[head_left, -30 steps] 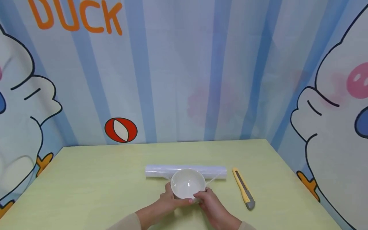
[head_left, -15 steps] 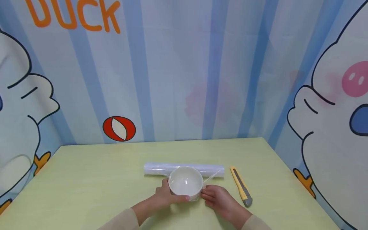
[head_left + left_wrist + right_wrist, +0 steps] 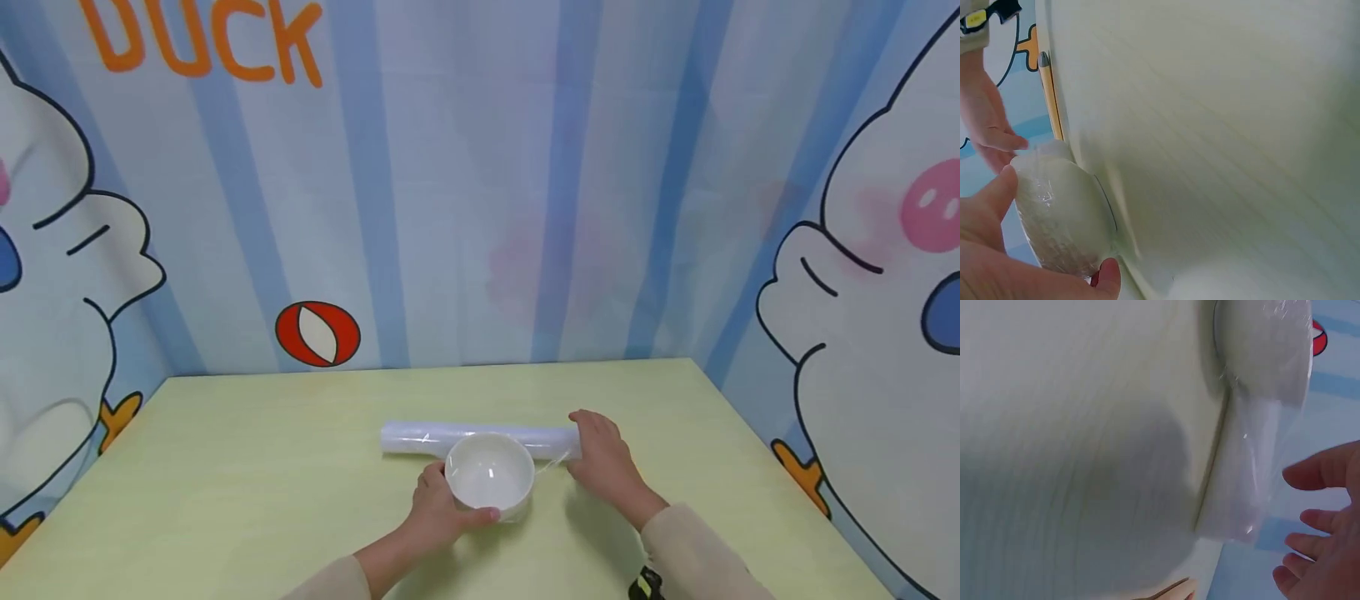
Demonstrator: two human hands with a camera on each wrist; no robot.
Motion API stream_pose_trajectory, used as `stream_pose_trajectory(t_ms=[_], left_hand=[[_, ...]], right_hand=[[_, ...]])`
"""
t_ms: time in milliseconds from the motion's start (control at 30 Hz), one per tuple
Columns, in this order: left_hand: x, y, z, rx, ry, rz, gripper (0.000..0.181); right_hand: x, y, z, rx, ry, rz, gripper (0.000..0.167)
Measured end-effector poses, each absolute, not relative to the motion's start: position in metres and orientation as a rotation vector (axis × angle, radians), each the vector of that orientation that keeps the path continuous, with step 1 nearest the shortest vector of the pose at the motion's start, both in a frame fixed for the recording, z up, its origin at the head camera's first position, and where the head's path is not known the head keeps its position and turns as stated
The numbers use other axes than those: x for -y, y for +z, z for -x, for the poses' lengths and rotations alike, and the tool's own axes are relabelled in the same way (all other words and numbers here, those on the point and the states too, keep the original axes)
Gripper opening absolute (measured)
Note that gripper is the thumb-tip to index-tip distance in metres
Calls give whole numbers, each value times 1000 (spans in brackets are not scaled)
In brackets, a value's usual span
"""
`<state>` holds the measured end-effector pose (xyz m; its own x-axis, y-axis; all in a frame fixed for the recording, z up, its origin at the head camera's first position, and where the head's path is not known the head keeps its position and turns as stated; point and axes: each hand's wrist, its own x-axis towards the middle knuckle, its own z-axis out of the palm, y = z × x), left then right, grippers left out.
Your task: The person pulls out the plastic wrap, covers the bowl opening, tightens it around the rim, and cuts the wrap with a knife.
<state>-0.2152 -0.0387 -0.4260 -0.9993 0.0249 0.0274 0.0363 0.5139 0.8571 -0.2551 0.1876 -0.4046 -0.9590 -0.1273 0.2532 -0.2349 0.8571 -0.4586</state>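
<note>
Right grip (image 3: 606, 457) moved beside the roll (image 3: 472, 428).

We see a blue-striped backdrop (image 3: 465, 208) across the upper frame, orange DUCK lettering (image 3: 201, 42) at upper left and a printed red-and-white ball (image 3: 318, 333) left of centre. We have a white cartoon figure (image 3: 45, 358) at the left edge, a second figure (image 3: 870, 400) at the right edge, and a pale yellow-green table (image 3: 262, 467) across the bottom

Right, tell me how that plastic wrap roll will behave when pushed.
The roll looks cylindrical, so it would probably roll across the table. Its glossy surface suggests it may be slippery. Clear film running from it to the bowl could tug the bowl along.
</note>
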Motion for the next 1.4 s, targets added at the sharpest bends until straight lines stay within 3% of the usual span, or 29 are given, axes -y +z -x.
stream_pose_trajectory(t_ms=[167, 433, 1400], left_hand=[[37, -425, 214, 2715, -1619, 90, 91], [36, -424, 212, 2715, -1693, 74, 91], [76, -424, 245, 2839, -2013, 264, 88]], right_hand=[[-200, -421, 278, 2917, 753, -397, 63], [-197, -435, 287, 2892, 382, -446, 46], [-184, -429, 260, 2759, 166, -331, 29]])
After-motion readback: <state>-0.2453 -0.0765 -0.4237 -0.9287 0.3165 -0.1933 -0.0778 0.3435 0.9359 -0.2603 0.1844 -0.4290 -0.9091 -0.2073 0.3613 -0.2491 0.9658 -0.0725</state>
